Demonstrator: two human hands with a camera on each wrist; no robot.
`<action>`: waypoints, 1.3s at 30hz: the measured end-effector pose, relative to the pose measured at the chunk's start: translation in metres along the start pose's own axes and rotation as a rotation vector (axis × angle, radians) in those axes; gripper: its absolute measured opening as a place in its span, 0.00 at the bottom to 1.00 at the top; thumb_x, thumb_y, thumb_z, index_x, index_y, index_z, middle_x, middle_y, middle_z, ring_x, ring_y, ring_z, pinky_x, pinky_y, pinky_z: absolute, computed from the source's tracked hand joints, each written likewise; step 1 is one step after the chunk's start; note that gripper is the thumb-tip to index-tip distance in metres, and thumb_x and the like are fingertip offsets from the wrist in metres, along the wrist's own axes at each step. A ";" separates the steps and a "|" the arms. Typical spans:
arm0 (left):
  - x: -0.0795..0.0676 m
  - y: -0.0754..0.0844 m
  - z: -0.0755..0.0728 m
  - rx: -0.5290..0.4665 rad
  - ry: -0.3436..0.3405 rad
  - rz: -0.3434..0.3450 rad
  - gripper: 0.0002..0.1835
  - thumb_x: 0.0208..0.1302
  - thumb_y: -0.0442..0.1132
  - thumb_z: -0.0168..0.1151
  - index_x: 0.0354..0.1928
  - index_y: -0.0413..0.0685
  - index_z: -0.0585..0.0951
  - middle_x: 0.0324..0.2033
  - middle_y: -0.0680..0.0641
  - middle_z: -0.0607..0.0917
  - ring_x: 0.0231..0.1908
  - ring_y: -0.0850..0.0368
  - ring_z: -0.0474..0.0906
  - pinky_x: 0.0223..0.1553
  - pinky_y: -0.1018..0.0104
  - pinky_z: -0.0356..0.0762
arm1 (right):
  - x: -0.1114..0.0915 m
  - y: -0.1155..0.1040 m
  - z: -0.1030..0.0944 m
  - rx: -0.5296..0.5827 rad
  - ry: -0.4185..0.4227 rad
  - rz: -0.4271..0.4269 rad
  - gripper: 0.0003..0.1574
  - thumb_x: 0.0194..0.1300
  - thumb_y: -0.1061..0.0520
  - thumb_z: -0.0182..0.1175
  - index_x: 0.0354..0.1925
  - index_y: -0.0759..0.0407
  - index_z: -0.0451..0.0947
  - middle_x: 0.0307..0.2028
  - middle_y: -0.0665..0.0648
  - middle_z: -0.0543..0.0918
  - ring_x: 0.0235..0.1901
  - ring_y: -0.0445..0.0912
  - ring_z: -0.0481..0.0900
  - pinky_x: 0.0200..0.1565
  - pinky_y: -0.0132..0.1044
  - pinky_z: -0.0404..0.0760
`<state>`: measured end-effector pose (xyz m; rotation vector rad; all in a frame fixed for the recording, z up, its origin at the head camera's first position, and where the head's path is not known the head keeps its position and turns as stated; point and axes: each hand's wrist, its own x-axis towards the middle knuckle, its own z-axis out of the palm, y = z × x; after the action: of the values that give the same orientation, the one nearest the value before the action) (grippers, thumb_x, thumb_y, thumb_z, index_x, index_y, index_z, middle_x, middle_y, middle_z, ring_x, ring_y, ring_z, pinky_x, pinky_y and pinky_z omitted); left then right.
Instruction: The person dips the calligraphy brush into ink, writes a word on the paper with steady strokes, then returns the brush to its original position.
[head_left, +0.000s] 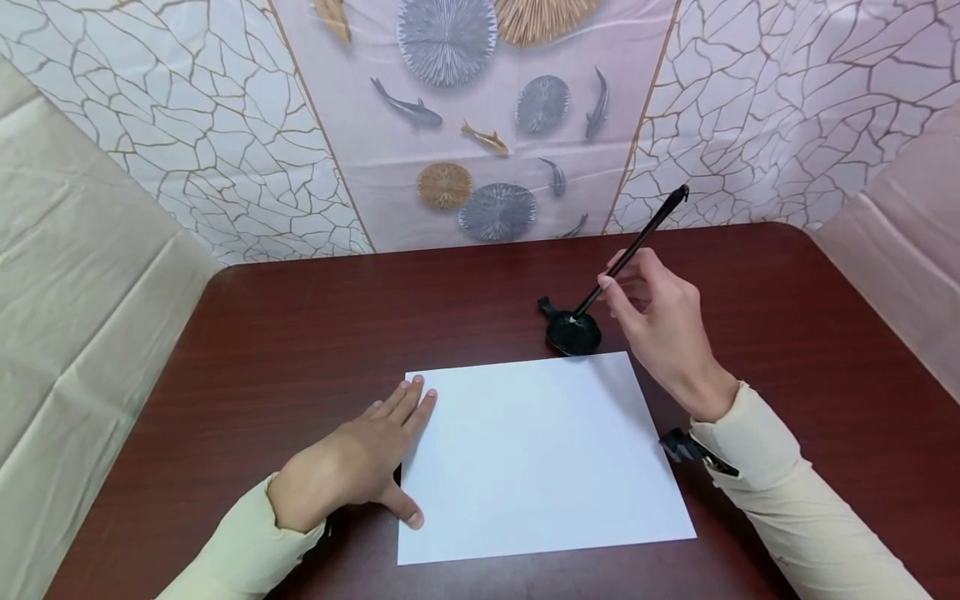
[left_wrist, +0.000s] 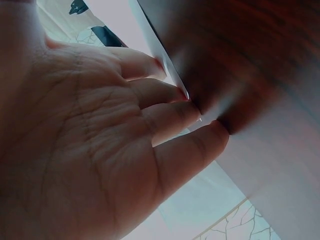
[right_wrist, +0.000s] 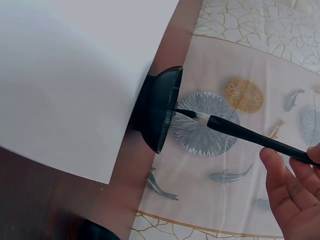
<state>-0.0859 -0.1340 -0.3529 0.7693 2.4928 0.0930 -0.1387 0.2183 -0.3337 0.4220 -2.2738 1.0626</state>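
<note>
My right hand (head_left: 660,321) pinches a black-handled ink brush (head_left: 645,233) between thumb and fingers. The brush slants down, its tip at a small black ink dish (head_left: 573,335) with a short handle. In the right wrist view the brush (right_wrist: 245,134) shows dark bristles with a pale base, the tip right at the rim of the dish (right_wrist: 162,110). A blank white sheet of paper (head_left: 532,458) lies in front of the dish. My left hand (head_left: 352,462) rests with fingers spread on the sheet's left edge, thumb on its lower left part.
The dark red-brown table (head_left: 360,308) carries the sheet and the dish, which stands right at the sheet's far edge. Behind it hangs a patterned cloth (head_left: 487,125), and plain beige cloth (head_left: 82,317) borders the left side. A black strap (head_left: 693,450) shows at the right wrist.
</note>
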 end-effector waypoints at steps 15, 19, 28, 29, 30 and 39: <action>0.000 0.001 -0.003 -0.008 0.002 0.015 0.80 0.40 0.65 0.87 0.85 0.39 0.46 0.84 0.34 0.41 0.84 0.40 0.37 0.78 0.40 0.53 | -0.004 0.007 0.002 -0.009 -0.084 0.051 0.08 0.75 0.65 0.63 0.50 0.66 0.76 0.40 0.58 0.87 0.34 0.48 0.90 0.37 0.21 0.82; 0.000 0.001 -0.002 -0.011 -0.001 0.015 0.80 0.40 0.65 0.86 0.85 0.39 0.46 0.84 0.35 0.41 0.84 0.39 0.37 0.78 0.40 0.53 | -0.005 0.006 0.002 -0.020 -0.108 0.058 0.08 0.76 0.64 0.63 0.50 0.65 0.76 0.40 0.58 0.87 0.34 0.47 0.90 0.37 0.20 0.81; 0.001 -0.001 -0.001 -0.019 0.021 0.030 0.80 0.40 0.64 0.87 0.85 0.38 0.46 0.84 0.34 0.41 0.83 0.39 0.38 0.78 0.39 0.53 | 0.000 0.000 -0.006 -0.010 -0.082 0.027 0.13 0.76 0.65 0.62 0.56 0.66 0.77 0.43 0.60 0.88 0.36 0.50 0.91 0.38 0.19 0.81; 0.001 -0.001 0.000 -0.019 0.023 0.032 0.80 0.40 0.64 0.87 0.85 0.38 0.46 0.84 0.34 0.41 0.83 0.39 0.39 0.78 0.39 0.53 | 0.000 -0.001 -0.007 -0.010 -0.076 0.026 0.14 0.76 0.65 0.62 0.57 0.67 0.77 0.42 0.60 0.88 0.36 0.50 0.91 0.38 0.19 0.81; 0.001 -0.001 0.000 -0.023 0.026 0.034 0.80 0.40 0.64 0.87 0.84 0.37 0.46 0.84 0.34 0.42 0.83 0.38 0.39 0.78 0.39 0.54 | 0.000 -0.001 -0.008 -0.013 -0.071 0.024 0.14 0.76 0.66 0.62 0.57 0.66 0.77 0.42 0.60 0.88 0.35 0.50 0.91 0.38 0.19 0.81; -0.002 0.001 0.000 -0.027 0.024 0.031 0.80 0.39 0.65 0.87 0.84 0.37 0.46 0.84 0.33 0.42 0.83 0.38 0.40 0.77 0.38 0.55 | 0.000 0.000 -0.006 -0.061 -0.137 0.026 0.21 0.76 0.69 0.60 0.64 0.62 0.77 0.46 0.59 0.89 0.45 0.49 0.88 0.48 0.38 0.87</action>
<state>-0.0837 -0.1344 -0.3520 0.8002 2.4977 0.1476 -0.1370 0.2230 -0.3309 0.4539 -2.4310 1.0016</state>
